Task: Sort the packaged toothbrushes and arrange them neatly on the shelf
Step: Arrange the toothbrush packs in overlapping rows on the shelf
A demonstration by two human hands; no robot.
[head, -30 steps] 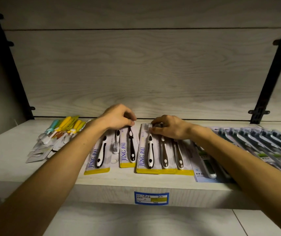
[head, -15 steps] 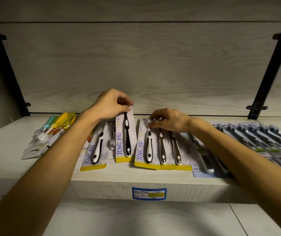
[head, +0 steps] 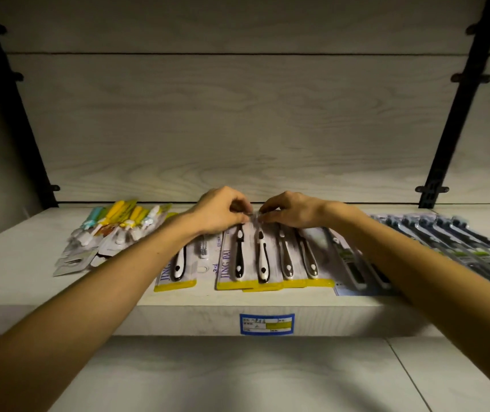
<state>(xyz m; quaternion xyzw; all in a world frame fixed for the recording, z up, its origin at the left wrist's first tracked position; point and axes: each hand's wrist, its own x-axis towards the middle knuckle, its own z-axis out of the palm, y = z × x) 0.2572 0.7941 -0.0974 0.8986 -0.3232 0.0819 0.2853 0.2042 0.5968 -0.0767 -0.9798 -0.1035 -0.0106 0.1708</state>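
A JING PAI toothbrush pack (head: 239,257) was pinched at its far edge by the left hand (head: 220,212) and right hand (head: 292,210), fingertips nearly meeting, as it lay overlapping a stack of matching packs (head: 294,260) mid-shelf (head: 14,281). Another JING PAI pack (head: 178,269) was seen just left of the held pack, with yellow and teal kids' brushes (head: 116,230) further left (heaped loosely). Dark-handled packs (head: 460,245) were fanned out well to its right. A blue price label (head: 266,324) was fixed to the shelf's front edge, approx. below the held pack.
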